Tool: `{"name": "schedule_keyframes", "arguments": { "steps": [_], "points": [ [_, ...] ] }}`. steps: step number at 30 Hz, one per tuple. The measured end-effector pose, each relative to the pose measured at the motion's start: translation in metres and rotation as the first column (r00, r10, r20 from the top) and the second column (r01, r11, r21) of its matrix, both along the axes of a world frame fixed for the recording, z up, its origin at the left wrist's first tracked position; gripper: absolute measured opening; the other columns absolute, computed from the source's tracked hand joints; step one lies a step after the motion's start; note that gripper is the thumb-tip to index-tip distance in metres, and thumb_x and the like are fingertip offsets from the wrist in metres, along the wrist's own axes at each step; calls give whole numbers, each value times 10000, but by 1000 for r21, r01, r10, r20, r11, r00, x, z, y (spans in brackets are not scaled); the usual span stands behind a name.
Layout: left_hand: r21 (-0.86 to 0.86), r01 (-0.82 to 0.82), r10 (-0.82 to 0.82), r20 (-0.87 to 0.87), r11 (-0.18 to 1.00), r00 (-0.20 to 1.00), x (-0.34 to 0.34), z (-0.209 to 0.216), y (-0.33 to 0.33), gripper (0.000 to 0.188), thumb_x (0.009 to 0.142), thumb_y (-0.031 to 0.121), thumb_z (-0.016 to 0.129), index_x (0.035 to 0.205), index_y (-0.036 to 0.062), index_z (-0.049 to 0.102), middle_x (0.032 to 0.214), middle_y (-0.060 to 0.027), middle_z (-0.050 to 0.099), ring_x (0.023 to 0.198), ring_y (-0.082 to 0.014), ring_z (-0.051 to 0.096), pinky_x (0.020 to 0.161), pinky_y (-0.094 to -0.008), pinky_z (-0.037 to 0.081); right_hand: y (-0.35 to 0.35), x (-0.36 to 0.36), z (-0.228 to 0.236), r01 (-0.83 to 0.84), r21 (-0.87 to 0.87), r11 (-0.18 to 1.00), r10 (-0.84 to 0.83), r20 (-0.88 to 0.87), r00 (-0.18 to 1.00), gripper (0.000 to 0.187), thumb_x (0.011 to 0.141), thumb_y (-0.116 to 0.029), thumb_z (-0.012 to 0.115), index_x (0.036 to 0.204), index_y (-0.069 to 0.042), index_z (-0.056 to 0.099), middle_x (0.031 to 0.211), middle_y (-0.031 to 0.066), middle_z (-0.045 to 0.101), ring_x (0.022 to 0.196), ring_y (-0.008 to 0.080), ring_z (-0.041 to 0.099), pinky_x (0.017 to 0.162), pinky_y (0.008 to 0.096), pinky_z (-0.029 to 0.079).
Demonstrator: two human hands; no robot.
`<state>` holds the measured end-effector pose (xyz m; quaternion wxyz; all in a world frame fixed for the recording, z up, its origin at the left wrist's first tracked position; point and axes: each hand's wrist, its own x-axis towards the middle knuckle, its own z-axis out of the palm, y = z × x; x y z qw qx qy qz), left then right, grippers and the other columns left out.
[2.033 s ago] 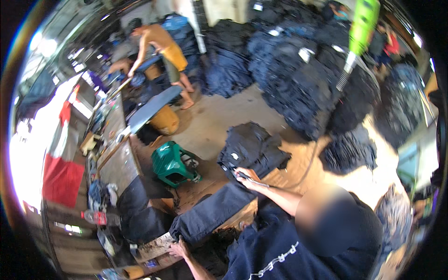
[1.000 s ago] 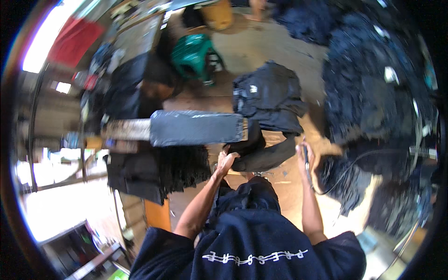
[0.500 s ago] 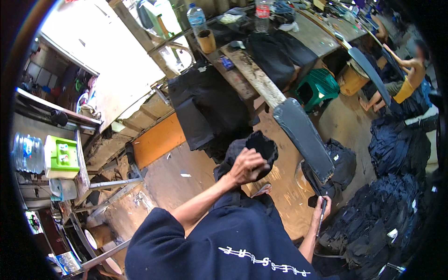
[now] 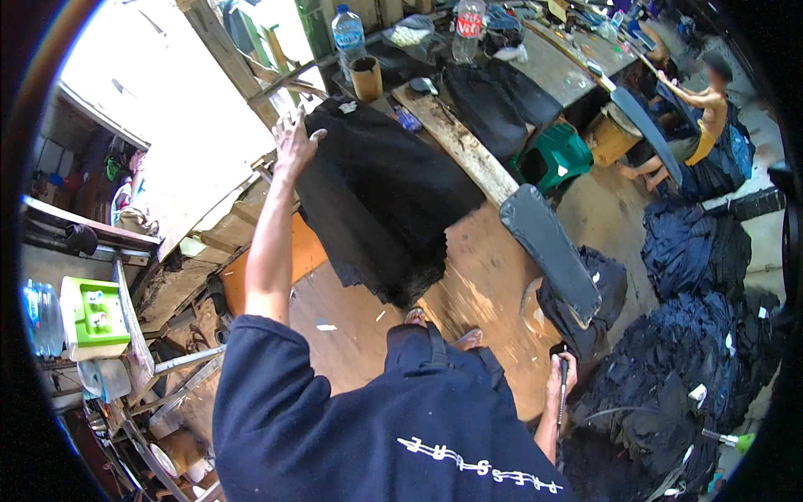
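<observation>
My left hand point(image 4: 294, 144) is stretched far forward, fingers spread, nothing in it. It is beside the upper left edge of a pile of black cloth pieces point(image 4: 381, 201) draped over the bench, their ragged lower edges hanging down. Low on the right, my right hand point(image 4: 559, 378) is wrapped round a slim dark-handled tool point(image 4: 568, 370) with a spring sleeve at its rear. I cannot make out the kind of tool. Just beyond its tip is a dark cloth bundle point(image 4: 590, 293), partly under a narrow padded board point(image 4: 548, 251) that juts out from the bench.
Heaps of dark cloth point(image 4: 669, 368) lie on the floor at the right. A green plastic stool point(image 4: 556, 157) is under the bench. Bottles point(image 4: 348, 38) and a brown cup point(image 4: 366, 78) stand at the back. Another person point(image 4: 707, 109) works at the far right.
My left hand has let go of the dark cloth it was holding before me and reached forward and left. Cloth now hangs wider over the bench edge. My right hand still holds the tool, slightly lower.
</observation>
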<state>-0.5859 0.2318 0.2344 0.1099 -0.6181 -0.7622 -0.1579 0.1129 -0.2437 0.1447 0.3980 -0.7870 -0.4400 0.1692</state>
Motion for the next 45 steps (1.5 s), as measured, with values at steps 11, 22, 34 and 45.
{"name": "schedule_keyframes", "arguments": {
  "steps": [11,22,34,45],
  "points": [
    [-146,484,-358,501,863,788,305,-215,-118,1243,700,553,960,1696,173,321,1795,-308,-80,1655,-515,64,1281,-739,162,-38,-7,19,90,-155,984,-70,127,989,272,1012,-275,784,1078,-24,704,901,84,662,827,217,612,798,393,531],
    [-390,558,-524,201,732,828,347,-239,-145,759,859,377,864,1506,95,586,1648,-264,463,1484,-486,440,1188,-661,352,-129,29,6,509,-151,848,-500,94,861,247,995,-229,802,1105,-21,726,1028,74,748,952,156,666,901,326,539],
    [-240,955,0,970,172,244,869,-198,-325,649,934,264,829,1471,22,556,1238,-220,730,1171,-373,707,1025,-494,551,-21,299,-78,539,-134,831,-555,-142,820,324,1100,-321,695,1201,-13,702,1127,97,759,1071,174,716,968,336,555],
    [-669,423,-64,491,611,869,1007,-421,-194,546,803,433,940,1140,63,722,1281,-214,634,1277,-407,574,1055,-542,512,-40,367,-97,625,-169,762,-648,-200,735,139,1064,-107,716,1142,7,725,1130,119,761,1094,205,700,1025,353,532]
  ]
}}
